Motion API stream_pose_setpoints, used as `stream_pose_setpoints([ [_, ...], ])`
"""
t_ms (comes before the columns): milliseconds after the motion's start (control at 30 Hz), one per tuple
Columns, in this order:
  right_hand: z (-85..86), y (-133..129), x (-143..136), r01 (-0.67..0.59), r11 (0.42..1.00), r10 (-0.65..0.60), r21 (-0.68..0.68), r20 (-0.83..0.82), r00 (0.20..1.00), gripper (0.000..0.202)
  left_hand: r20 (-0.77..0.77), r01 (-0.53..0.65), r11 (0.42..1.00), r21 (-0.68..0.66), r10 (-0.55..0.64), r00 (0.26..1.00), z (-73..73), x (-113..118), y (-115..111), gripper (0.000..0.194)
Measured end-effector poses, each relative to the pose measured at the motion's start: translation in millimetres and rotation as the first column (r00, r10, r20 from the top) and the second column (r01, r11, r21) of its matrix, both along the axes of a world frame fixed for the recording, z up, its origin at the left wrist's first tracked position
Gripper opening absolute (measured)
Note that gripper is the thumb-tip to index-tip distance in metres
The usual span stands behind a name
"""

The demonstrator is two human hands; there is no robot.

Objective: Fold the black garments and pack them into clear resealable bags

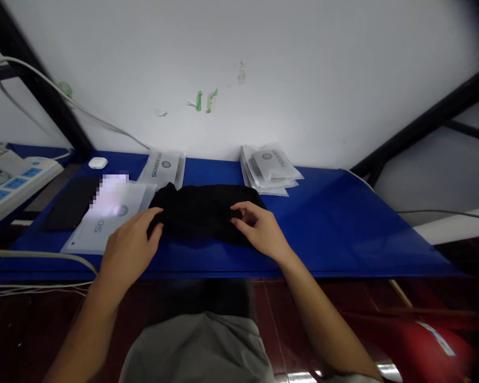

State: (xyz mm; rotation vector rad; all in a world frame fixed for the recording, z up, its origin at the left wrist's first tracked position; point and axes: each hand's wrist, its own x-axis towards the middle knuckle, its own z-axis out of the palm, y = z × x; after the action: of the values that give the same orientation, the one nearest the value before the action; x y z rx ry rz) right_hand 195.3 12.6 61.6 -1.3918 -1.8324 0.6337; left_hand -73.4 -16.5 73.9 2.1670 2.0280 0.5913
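A piece of black cloth [199, 213] lies lengthwise along the front of the blue table, its exact kind not clear to me. At its left end, my left hand [133, 242] has the thumb and index finger curled on the fabric. Toward the right end, my right hand [259, 229] pinches the cloth between thumb and fingers, with dark fabric showing in the gap. The other fingertips of both hands are partly hidden. Just left of the cloth lies a frosted plastic bag [104, 229] with printed lettering.
Behind the cloth are a stack of frosted bags [269, 170] and another printed bag pile [163, 167]. To the left are a black phone [72, 205], a white earbud case [98, 163] and a power strip [19, 183]. Cables cross the left edge of the blue table [343, 229].
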Motion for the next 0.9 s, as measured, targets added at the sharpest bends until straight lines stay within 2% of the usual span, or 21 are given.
stream_pose_setpoints([
  [167,-12.8,18.1,-2.3,0.05,0.998,-0.05,0.027,-0.004,0.999,0.022,-0.012,-0.049,0.992,0.116,0.051,0.999,-5.8,6.9,20.8,0.033],
  [300,-20.0,18.3,-6.0,0.094,0.977,-0.133,0.191,0.203,0.97,0.029,-0.055,-0.069,0.978,0.197,0.081,0.995,-9.5,16.4,29.7,0.036],
  [333,-20.1,15.8,-7.3,0.084,0.964,-0.151,0.252,0.26,0.954,0.029,-0.058,-0.041,0.97,0.238,0.057,0.997,-10.6,19.2,29.4,0.037],
  [400,-18.9,8.9,-10.3,0.016,0.94,-0.14,0.341,0.341,0.929,0.028,-0.056,0.086,0.954,0.288,-0.073,0.996,-13.7,24.7,26.4,0.036],
  [467,-17.3,1.5,-13.1,-0.092,0.928,-0.067,0.36,0.405,0.912,0.026,-0.073,0.241,0.935,0.259,-0.23,0.97,-18.1,29.1,22.5,0.035],
  [533,-17.3,-4.2,-14.8,-0.192,0.931,0.021,0.311,0.478,0.878,0.026,-0.115,0.341,0.925,0.167,-0.325,0.939,-23.7,31.6,20.2,0.034],
  [633,-21.9,-7.7,-14.6,-0.245,0.95,0.101,0.192,0.556,0.825,0.029,-0.166,0.365,0.931,0.027,-0.356,0.92,-32.6,31.9,21.3,0.038],
  [700,-26.7,-7.8,-13.4,-0.247,0.957,0.121,0.15,0.568,0.814,0.031,-0.166,0.366,0.931,-0.019,-0.364,0.917,-37.8,30.6,23.5,0.04],
  [900,-34.3,-8.2,-10.6,-0.244,0.955,0.121,0.166,0.534,0.837,0.036,-0.093,0.389,0.921,0.016,-0.386,0.918,-50.3,25.5,26.3,0.043],
])
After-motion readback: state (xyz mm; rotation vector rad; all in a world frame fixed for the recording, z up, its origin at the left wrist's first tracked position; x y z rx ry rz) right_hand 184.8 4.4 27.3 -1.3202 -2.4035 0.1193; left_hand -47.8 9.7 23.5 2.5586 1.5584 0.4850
